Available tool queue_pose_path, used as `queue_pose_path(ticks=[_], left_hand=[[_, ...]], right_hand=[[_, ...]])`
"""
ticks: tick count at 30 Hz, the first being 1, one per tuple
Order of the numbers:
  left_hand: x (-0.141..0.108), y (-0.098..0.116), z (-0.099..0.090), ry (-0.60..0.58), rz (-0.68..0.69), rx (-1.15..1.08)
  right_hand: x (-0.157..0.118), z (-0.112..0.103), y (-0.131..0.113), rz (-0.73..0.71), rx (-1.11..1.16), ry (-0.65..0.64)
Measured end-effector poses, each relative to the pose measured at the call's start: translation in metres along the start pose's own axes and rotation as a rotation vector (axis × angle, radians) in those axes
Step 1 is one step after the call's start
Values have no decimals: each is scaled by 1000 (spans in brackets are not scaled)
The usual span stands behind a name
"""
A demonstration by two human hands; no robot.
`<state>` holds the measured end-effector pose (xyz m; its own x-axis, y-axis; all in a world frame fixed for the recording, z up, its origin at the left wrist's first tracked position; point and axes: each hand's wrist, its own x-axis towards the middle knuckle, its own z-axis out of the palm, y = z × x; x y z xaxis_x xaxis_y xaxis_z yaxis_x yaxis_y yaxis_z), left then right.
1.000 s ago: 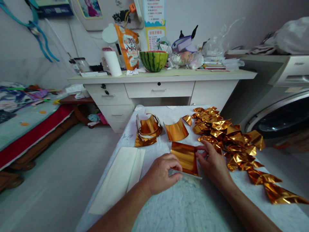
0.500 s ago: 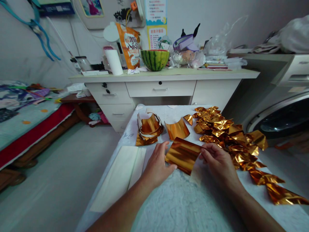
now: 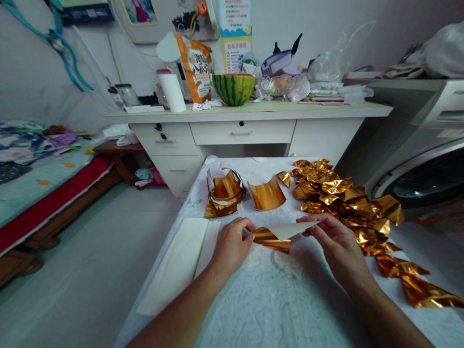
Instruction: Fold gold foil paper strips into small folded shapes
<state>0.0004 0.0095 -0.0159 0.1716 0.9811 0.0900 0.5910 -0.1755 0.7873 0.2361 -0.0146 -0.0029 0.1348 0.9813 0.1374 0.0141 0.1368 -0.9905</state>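
Observation:
A sheet of gold foil paper [image 3: 271, 240] lies between my hands, its pale backing showing where one part is turned over. My left hand [image 3: 234, 243] pinches its left end. The fingers of my right hand [image 3: 331, 237] close on the pale corner at the right, lifted off the table. Behind them a curved gold sheet [image 3: 267, 194] rests alone. Left of that is a stack of curled gold sheets [image 3: 225, 189]. Many folded gold foil pieces [image 3: 335, 187] are heaped along the right side. White paper strips [image 3: 178, 263] lie beside my left forearm.
The cloth-covered table [image 3: 253, 299] stands before a white desk [image 3: 241, 133] holding a watermelon half [image 3: 234, 89], an orange pouch [image 3: 196, 67] and bags. A washing machine [image 3: 424, 145] is at the right, a bed [image 3: 47, 179] at the left.
The right part of the foil sheet has been raised and folded over toward the back, showing its pale underside. My right hand has moved slightly with it; my left fingers have closed on the left end.

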Motion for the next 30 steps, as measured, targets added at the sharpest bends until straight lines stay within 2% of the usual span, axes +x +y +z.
queue_pose_path(ticks=[3, 6, 10, 13, 21, 26, 28, 30], left_hand=[[0, -3, 1, 20, -14, -74], [1, -5, 2, 68, 59, -149], [2, -4, 1, 135, 147, -183], [2, 0, 0, 137, 191, -154], [0, 0, -2, -14, 287, 12], [-2, 4, -9, -83, 327, 221], [-3, 8, -13, -119, 369, 240], [-4, 12, -17, -239, 422, 222]], right_hand=[[-1, -2, 0, -23, 36, -26], [-1, -7, 1, -60, 38, -79], [-3, -12, -1, -97, 8, -213], [-5, -13, -7, -81, -21, -325], [-7, -10, -15, 11, -54, -571], [-11, -12, -14, 49, -81, -604], [-11, -12, -15, 86, -69, -608], [-11, -12, -16, 119, -49, -616]])
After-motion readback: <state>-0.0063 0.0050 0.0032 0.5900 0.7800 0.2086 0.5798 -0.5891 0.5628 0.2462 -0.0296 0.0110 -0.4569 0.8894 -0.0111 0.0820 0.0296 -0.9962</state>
